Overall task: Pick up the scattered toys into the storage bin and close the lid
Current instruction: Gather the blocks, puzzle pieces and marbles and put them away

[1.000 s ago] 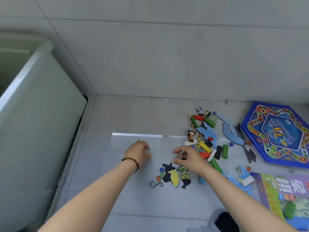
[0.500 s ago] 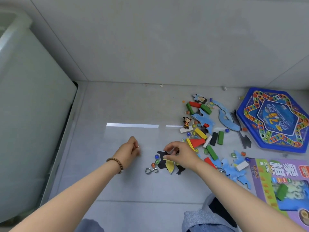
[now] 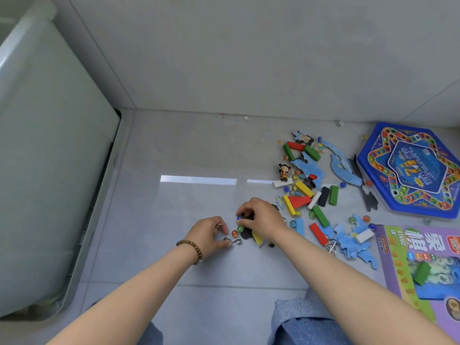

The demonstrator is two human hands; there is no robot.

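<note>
Scattered toys lie on the grey floor: coloured wooden blocks (image 3: 302, 195), blue dolphin-shaped puzzle pieces (image 3: 310, 168), marbles and a small figurine (image 3: 283, 171). My left hand (image 3: 207, 234), with a bead bracelet, has its fingers curled round a small metal ring, and its fingertips touch a second metal ring puzzle (image 3: 234, 240) on the floor. My right hand (image 3: 262, 217) reaches over black and yellow flat pieces (image 3: 257, 239) and pinches a blue marble (image 3: 239, 217) between thumb and forefinger. Green and orange marbles (image 3: 240, 229) lie just below it. The big pale storage bin (image 3: 49, 170) stands at the left.
A blue hexagonal board game (image 3: 410, 170) lies at the right by the wall. A purple game box (image 3: 423, 257) sits in front of it. Another metal ring puzzle (image 3: 332, 246) lies beside my right forearm. A small die (image 3: 339, 123) rests by the wall. My knees show at the bottom.
My left hand has moved right to the metal ring puzzle on the floor. My right hand has shifted left over the black and yellow pieces and closed on a blue marble.
</note>
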